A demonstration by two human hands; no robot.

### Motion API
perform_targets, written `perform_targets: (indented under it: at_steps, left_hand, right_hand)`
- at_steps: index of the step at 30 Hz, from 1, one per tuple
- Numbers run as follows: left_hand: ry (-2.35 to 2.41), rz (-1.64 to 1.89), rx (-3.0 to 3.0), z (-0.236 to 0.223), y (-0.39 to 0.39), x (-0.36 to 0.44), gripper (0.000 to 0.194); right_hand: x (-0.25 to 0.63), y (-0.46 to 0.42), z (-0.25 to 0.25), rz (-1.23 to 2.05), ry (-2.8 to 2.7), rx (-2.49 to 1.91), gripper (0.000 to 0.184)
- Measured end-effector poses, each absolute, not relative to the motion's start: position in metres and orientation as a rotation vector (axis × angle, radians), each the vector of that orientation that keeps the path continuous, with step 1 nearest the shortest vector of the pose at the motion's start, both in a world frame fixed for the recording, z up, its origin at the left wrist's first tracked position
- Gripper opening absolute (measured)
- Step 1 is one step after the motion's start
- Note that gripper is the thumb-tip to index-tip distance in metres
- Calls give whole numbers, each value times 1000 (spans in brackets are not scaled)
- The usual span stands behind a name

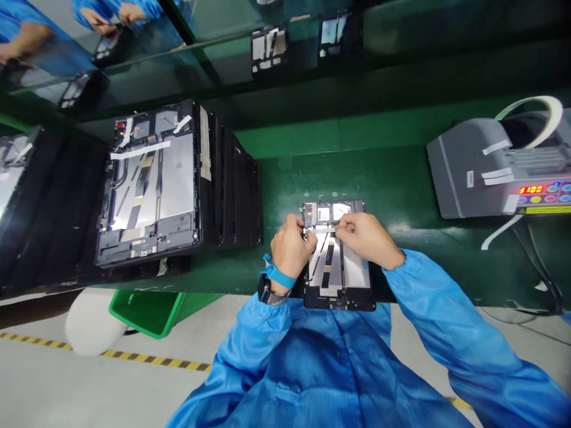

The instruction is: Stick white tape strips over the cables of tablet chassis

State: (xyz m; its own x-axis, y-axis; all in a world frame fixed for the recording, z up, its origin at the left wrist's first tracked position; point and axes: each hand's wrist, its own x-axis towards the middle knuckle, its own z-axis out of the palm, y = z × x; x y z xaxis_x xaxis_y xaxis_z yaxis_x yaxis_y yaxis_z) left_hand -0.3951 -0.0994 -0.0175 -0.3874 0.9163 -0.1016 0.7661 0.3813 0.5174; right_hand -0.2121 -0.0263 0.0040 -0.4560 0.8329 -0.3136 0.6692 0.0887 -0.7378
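Hands (289,246) (363,238) pinch a white strip (323,227) across a tablet frame (332,300).

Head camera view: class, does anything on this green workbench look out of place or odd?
Yes: the grey tape dispenser on the green workbench has a white band looping loosely above it and tape strips stuck on its housing, which looks makeshift beside the stacked tablet panels.

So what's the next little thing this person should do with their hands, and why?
Probably press the white tape strip flat with the right hand. Both it and the left hand seem to be pinching the strip across the top of the opened tablet, while a similar strip lies flat on the tablet on the nearby stack.
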Motion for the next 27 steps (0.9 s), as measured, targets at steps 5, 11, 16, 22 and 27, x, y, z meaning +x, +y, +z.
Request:
perform_targets:
  at_steps: [5,11,16,22,27]
  left_hand:
    - [2266,640,1818,-14,-116,-378,26]
    - [1816,563,2350,-18,-172,-350,51]
    - [1819,322,2333,-32,-184,-340,69]
    - [1863,276,2356,-34,-181,-339,63]
    - [1866,289,2353,-34,-180,-338,61]
  right_hand:
    - [-210,-24,4,1349,-2203,-1554,19]
    - [-207,-17,6,1330,-2325,-1510,19]
    - [-209,-17,10,1317,-2389,-1574,19]
    - [-210,-17,11,1281,-2435,-1606,19]
    - [-210,-15,11,1285,-2446,-1609,21]
